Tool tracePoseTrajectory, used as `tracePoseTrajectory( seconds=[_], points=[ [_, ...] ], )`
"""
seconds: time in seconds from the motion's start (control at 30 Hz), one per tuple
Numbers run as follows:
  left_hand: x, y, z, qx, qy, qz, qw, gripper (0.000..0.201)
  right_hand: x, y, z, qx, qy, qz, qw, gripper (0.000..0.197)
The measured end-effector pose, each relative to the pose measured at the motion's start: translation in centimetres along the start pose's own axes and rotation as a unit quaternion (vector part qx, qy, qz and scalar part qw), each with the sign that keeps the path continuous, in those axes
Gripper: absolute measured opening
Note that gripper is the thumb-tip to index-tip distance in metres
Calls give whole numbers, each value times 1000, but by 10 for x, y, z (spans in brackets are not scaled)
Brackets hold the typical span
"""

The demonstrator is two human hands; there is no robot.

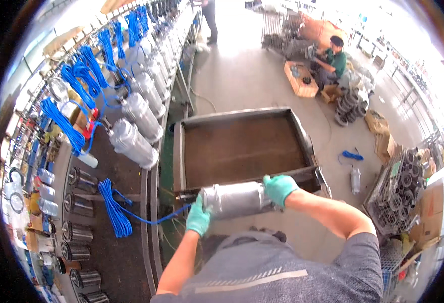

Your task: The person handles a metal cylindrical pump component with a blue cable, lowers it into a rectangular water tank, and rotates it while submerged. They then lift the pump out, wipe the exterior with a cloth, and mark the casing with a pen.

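Workshop floor (232, 81) spans the background. Just below centre, the gloved left hand (198, 218) and right hand (280, 189) grip a silver cylinder (237, 198) by its 2 ends, probably for balance; blue cable (115, 217) lies coiled on the lower-left table (123, 262).

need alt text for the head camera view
Green-gloved left hand and right hand hold a silver cylinder by its ends at the near edge of a brown-bedded metal tray. A blue cable runs from near the left hand to a coil on the workbench, where similar silver cylinders line up.
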State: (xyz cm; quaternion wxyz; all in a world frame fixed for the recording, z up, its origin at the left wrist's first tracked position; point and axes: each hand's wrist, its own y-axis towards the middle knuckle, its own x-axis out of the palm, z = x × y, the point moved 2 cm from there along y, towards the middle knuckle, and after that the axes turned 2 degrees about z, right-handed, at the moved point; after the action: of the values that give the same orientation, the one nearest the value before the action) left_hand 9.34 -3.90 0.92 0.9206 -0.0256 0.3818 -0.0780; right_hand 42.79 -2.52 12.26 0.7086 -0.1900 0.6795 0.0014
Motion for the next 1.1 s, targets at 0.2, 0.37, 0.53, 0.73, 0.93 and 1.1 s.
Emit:
tracePoseTrajectory(
  seconds=[0.2, 0.37, 0.53, 0.73, 0.93, 1.1],
  points=[
    [-2, -1, -5, -28, -1, -18, 999, 74, -42, -15, -3, -169, -151, -12, 974, 24],
    [-1, 0, 2, -6, -30, -14, 999, 73, -8, -1, 5, -34, 27, -80, 996, 24],
    [-2, -2, 6, 1, -12, -8, 1000, 71, 4, -12, 11, -89, 19, -13, 996, 44],
    [-1, -4, 6, 23, -30, 14, 999, 70, -19, -18, 23, -309, -96, 123, 938, 22],
    [-1, -4, 14, 8, -43, 2, 999, 70, -6, -8, 22, -168, -15, 95, 981, 38],
    [-4, -8, 28, -4, -86, 1, 996, 70, 3, -7, 12, 18, 93, 38, 995, 40]
  ],
)
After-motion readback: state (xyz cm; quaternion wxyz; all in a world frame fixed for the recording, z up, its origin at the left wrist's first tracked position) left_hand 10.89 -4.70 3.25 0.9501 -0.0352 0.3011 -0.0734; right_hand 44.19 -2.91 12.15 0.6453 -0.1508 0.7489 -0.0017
